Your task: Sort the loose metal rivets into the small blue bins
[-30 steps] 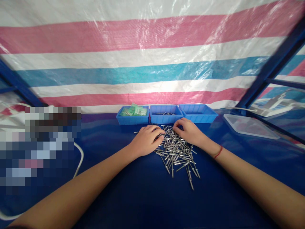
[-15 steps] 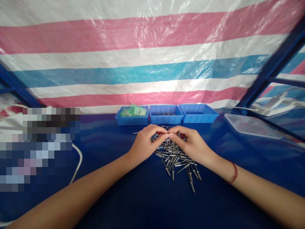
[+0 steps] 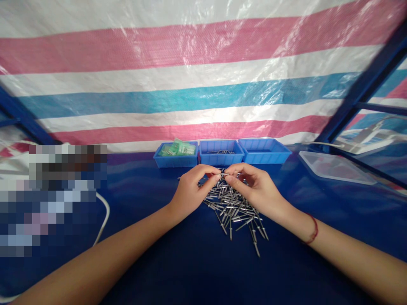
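A thin metal pop rivet (image 3: 224, 173) lies level between my two hands, above a loose pile of pop rivets (image 3: 233, 207) on the blue table (image 3: 178, 262). My left hand (image 3: 193, 186) pinches its left end between thumb and fingertips. At the other end, the thumb and forefinger of my right hand (image 3: 254, 184) are closed on it too. Both hands partly cover the back of the pile.
Behind the pile stand three blue bins in a row: the left bin (image 3: 176, 161) with green bags (image 3: 178, 148), the middle bin (image 3: 221, 159) with a few rivets, and the right bin (image 3: 266, 157). A clear plastic lid (image 3: 337, 168) lies at right. A white cable (image 3: 106, 216) runs at left.
My fingertips have drawn slightly apart, and the rivet between them now shows. Before, the fingertips met and hid it. The pile and bins look the same.
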Tool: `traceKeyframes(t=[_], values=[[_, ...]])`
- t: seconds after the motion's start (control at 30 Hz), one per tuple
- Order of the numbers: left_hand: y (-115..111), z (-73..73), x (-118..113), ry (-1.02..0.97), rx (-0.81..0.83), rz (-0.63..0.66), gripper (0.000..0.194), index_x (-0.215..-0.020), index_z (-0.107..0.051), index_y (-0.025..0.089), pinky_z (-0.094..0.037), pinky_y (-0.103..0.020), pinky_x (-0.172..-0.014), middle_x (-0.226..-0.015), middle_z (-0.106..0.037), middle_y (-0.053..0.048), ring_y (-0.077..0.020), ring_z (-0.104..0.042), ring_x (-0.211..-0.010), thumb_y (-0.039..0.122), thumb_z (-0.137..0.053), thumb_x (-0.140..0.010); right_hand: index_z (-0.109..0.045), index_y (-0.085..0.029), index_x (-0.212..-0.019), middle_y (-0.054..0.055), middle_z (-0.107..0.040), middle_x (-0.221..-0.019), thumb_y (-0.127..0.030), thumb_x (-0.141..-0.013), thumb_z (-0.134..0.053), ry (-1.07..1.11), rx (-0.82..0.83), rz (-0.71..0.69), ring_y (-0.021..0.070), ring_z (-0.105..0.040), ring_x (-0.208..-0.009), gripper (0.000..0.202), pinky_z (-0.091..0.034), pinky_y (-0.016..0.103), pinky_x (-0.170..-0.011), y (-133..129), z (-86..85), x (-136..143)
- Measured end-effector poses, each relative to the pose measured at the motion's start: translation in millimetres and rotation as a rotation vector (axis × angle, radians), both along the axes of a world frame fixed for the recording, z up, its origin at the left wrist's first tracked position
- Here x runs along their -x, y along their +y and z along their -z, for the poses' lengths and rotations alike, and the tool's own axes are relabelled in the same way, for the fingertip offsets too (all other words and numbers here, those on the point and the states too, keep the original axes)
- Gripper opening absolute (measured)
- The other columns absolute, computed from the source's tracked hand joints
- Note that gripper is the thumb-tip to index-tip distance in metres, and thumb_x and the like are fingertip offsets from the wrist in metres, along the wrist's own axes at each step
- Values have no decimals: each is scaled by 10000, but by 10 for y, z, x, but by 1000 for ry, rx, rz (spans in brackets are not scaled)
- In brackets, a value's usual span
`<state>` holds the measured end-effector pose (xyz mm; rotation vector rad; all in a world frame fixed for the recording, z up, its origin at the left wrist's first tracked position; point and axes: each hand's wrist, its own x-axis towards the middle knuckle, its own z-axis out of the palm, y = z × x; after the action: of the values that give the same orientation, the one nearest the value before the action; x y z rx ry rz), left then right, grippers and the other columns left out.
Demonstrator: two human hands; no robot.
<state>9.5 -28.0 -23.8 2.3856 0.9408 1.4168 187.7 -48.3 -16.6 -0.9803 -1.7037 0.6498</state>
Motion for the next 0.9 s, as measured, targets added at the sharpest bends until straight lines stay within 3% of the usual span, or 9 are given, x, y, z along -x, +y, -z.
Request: traceKeyframes(t=[0.23, 0.43, 0.57, 0.7, 0.83, 0.9], values=[[17, 0, 0, 38, 30, 52, 81, -889, -621, 182, -500, -274, -754, -861, -681, -27, -136, -630, -799, 210, -550, -863, -636, -206, -870, 32, -649, -833, -303, -783, -627, 18, -56, -21, 150, -579, -736, 131, -471, 319, -666, -41, -5, 10], [-2, -20, 6, 125, -35, 149, 141, -877, -604, 169, -488, -271, -761, -873, -658, -50, -143, -614, -830, 207, -470, -901, -627, -221, -918, 26, -649, -846, -261, -815, -592, -130, -175, -29, 144, -591, -754, 116, -477, 303, -680, -104, -77, -17], [-22, -43, 9, 202, -32, 82, 207, -1007, -585, 175, -470, -316, -815, -934, -654, -69, -171, -604, -896, 233, -403, -927, -625, -221, -827, 21, -651, -791, -279, -823, -572, -245, -266, 15, 154, -594, -750, 79, -476, 313, -695, -82, -172, -54], [58, -65, 67, 182, -10, -8, 284, -1192, -484, 159, -458, -322, -849, -990, -633, -76, -161, -596, -890, 226, -400, -929, -631, -210, -865, 32, -665, -819, -282, -832, -542, -282, -347, 245, 165, -592, -755, 120, -462, 321, -703, 177, -269, -89], [178, -56, 180, 293, 1, 3, 225, -1024, -587, 165, -449, -320, -846, -969, -656, -58, -168, -595, -913, 212, -388, -930, -624, -179, -869, 58, -664, -844, -237, -829, -514, -394, -374, 389, 183, -597, -783, 130, -438, 319, -716, 575, -319, -129], [200, -46, 220, 343, 5, 54, 209, -925, -608, 171, -454, -312, -808, -912, -671, -41, -163, -601, -863, 190, -400, -913, -624, -175, -906, 76, -669, -875, -238, -827, -511, -564, -367, 398, 218, -588, -844, 151, -411, 348, -758, 702, -306, -145]])
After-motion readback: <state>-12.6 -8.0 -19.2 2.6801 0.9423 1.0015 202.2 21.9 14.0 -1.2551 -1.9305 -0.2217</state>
